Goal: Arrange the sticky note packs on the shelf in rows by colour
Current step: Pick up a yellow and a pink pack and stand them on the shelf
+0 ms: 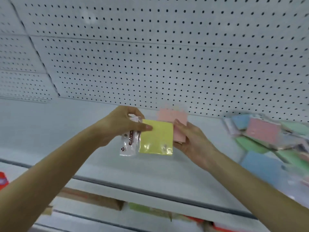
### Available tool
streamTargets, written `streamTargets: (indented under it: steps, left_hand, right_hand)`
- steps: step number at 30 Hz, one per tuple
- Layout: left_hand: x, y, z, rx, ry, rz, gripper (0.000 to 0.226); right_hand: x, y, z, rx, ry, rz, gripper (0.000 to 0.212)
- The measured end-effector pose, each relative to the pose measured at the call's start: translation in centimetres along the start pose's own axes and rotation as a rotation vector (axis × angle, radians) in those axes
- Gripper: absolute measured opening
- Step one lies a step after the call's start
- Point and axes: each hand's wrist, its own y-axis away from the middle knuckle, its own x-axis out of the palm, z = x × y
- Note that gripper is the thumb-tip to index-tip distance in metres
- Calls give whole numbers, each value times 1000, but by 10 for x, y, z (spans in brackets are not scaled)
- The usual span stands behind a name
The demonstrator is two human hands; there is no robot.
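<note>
Fingers (pixel 147 127) pinch yellow pack's (pixel 156 138) left edge.

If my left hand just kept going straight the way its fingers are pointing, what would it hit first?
The left hand points right, so it would likely run into the pink pack held in the right hand, just past the yellow pack it already pinches. Depth between the packs is unclear.

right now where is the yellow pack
In the head view, centre frame, above the shelf: left hand holds the yellow pack, pink pack just right.
</note>
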Motion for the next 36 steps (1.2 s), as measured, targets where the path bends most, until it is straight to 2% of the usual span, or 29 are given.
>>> streamTargets:
  steps: [4, 7, 11, 15, 17, 20, 23, 26, 31, 36]
  left_hand:
    - [-63, 0, 23, -64, 19, -55, 38]
    - [-94, -4, 37, -102, 44, -122, 39]
    - [-128, -2, 63, -104, 322, -173, 47]
    - [-146, 8, 100, -130, 712, -173, 43]
    - [-145, 13, 118, -156, 789, -158, 43]
    - [-148, 17, 137, -181, 719, -160, 35]
    - [-167, 12, 154, -145, 645, -257, 25]
    - [-196, 2, 170, -109, 613, -298, 24]
    - [-264, -18, 201, -124, 645, -341, 20]
    - [-346, -36, 235, -102, 609, -380, 11]
  right_hand:
    - [68, -25, -33, 0, 27, -10, 52]
    - [101, -40, -48, 18, 11, -47, 42]
    - [129, -67, -54, -12, -37, -141, 39]
    - [156, -94, -59, -26, -152, -94, 40]
    - [171, -108, -69, -15, -170, -79, 41]
    - [201, -123, -89, -5, -178, -105, 43]
    - [229, -136, -105, -17, -158, -149, 39]
    - [254, -154, -115, -31, -134, -166, 38]
    - [287, -191, -130, 12, -183, -228, 42]
    - [312, -219, -148, -49, -136, -291, 31]
